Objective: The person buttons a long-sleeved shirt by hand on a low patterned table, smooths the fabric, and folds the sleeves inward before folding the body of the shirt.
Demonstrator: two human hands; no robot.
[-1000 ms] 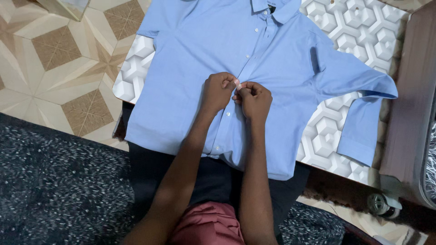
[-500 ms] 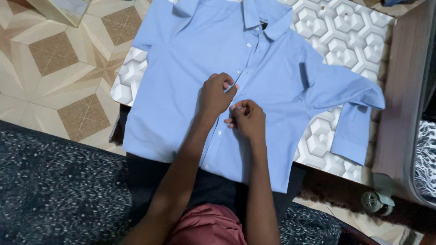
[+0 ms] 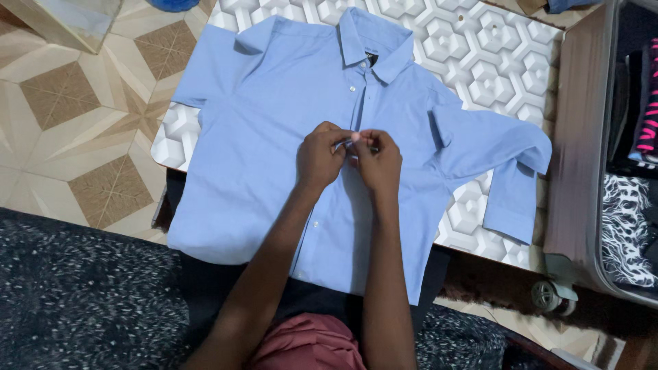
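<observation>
At the centre of my view, both hands meet on the button strip of a light blue shirt [image 3: 274, 151] that lies face up on a board [image 3: 480, 62] patterned with white hexagons. My left hand [image 3: 321, 156] and right hand [image 3: 378, 161] sit knuckle to knuckle, each with its fingers closed in a pinch on the shirt's front edge, the pinched bit showing pale between the fingertips. The button strip runs from the collar [image 3: 370, 41] at twelve o'clock down to the hem at six, so its long axis passes straight under the pinch; both hands are equally near it. One sleeve [image 3: 507, 178] is folded out toward three o'clock. Past it stands an open suitcase [image 3: 617, 157] with clothes inside, and a speckled dark rug [image 3: 75, 294] fills seven o'clock.
</observation>
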